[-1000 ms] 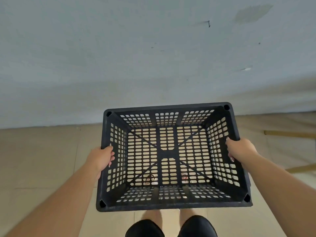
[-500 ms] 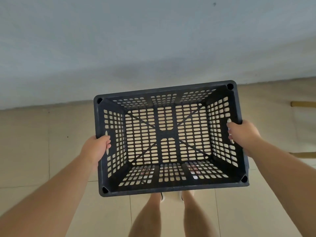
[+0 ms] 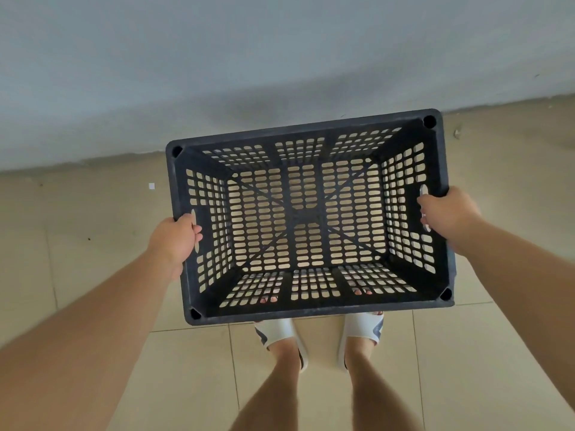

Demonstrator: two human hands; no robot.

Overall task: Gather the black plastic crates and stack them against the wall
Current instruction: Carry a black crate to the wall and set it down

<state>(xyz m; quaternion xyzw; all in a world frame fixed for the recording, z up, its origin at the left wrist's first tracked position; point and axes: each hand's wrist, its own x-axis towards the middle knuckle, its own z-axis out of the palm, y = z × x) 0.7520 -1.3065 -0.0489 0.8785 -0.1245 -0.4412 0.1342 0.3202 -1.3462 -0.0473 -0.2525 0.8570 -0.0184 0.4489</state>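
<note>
A black plastic crate (image 3: 306, 312) with perforated walls and floor hangs in front of me, open side up and empty. My left hand (image 3: 174, 239) grips the handle slot on its left wall. My right hand (image 3: 448, 214) grips the handle slot on its right wall. The crate is held above the beige tiled floor (image 3: 77, 244), its far edge close to the grey-blue wall (image 3: 280, 57). Its right side is tilted slightly higher than the left. No other crate is in view.
My legs and feet in white slippers (image 3: 277, 332) stand just behind the crate. The wall meets the floor a short way ahead. A small white scrap (image 3: 151, 186) lies on the tiles at the left.
The view has tipped downward, so more floor and my feet show. The crate sits lower against the wall's base line and has turned slightly, right side farther. Both hands keep their grip.
</note>
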